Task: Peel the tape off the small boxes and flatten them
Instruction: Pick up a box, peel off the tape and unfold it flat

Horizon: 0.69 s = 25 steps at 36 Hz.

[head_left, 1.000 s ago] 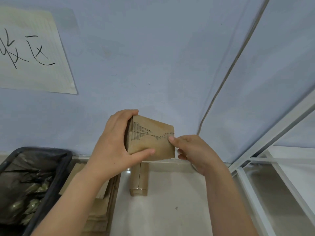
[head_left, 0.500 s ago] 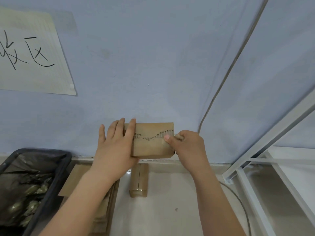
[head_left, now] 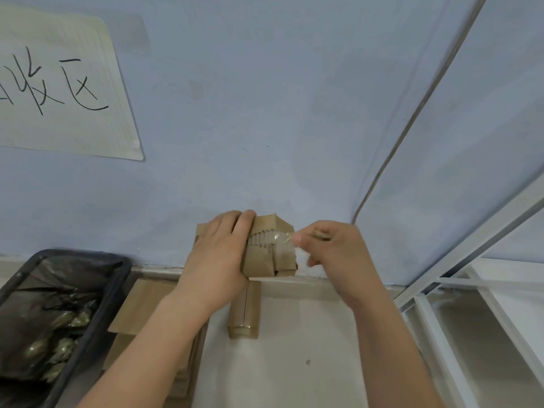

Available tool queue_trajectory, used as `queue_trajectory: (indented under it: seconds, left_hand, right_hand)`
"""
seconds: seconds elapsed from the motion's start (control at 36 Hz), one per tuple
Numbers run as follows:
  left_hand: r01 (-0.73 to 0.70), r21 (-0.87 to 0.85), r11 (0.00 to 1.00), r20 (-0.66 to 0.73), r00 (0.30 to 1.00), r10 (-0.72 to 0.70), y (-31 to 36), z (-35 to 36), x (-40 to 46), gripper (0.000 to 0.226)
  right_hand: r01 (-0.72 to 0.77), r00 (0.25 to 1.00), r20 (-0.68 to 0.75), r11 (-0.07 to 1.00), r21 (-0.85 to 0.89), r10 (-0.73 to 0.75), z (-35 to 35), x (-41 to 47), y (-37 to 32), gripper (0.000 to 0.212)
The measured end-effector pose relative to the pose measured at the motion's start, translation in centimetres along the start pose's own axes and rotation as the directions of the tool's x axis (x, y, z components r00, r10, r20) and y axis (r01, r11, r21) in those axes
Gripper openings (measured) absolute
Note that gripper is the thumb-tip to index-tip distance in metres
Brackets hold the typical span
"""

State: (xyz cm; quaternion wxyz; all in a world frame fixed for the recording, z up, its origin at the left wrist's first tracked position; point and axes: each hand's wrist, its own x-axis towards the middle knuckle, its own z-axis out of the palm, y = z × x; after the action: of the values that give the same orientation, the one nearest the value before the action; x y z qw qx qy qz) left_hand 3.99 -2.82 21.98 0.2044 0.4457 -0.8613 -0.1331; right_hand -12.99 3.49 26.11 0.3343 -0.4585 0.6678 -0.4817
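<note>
Hands: left [head_left: 219, 257] grips box [head_left: 269, 251]; right [head_left: 332, 251] apparently pinches tape [head_left: 284, 238].

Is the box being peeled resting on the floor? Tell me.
No, the left hand holds the small box up in the air while the right hand pinches the clear tape.

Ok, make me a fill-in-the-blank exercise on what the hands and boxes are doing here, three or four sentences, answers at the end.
1. The left hand grips the held box while the right hand pinches a strip of clear ____.
2. A second box lies on the floor, directly ____ the held one.
3. The flattened cardboard lies between the second box and the black ____.
4. The paper sign hangs on the ____.

Missing words: tape; below; bin; wall
</note>
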Motion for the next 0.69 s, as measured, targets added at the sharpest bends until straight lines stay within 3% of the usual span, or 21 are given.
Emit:
queue_trajectory:
  seconds: [0.11,0.28,0.44,0.69]
  left_hand:
    - [0.022,-0.136,0.99,-0.011,1.0,-0.024,-0.2,-0.6,0.1,0.085]
    - [0.003,-0.22,0.975,-0.026,1.0,-0.009,0.3,-0.4,0.0,0.089]
    - [-0.005,-0.27,0.963,-0.043,0.999,-0.007,0.5,-0.5,0.1,0.087]
    - [-0.067,-0.261,0.963,-0.071,0.996,0.05,1.0,-0.2,0.0,0.085]
  right_hand:
    - [0.047,0.982,-0.186,0.996,0.074,-0.033,-2.1,0.8,1.0,0.021]
    - [0.05,0.978,-0.21,0.974,0.221,-0.003,-1.1,0.9,1.4,0.02]
    - [0.118,0.974,-0.216,0.972,0.204,-0.073,-0.7,0.5,-0.1,0.029]
    - [0.064,0.966,-0.254,0.894,0.444,0.057,0.5,0.6,-0.8,0.032]
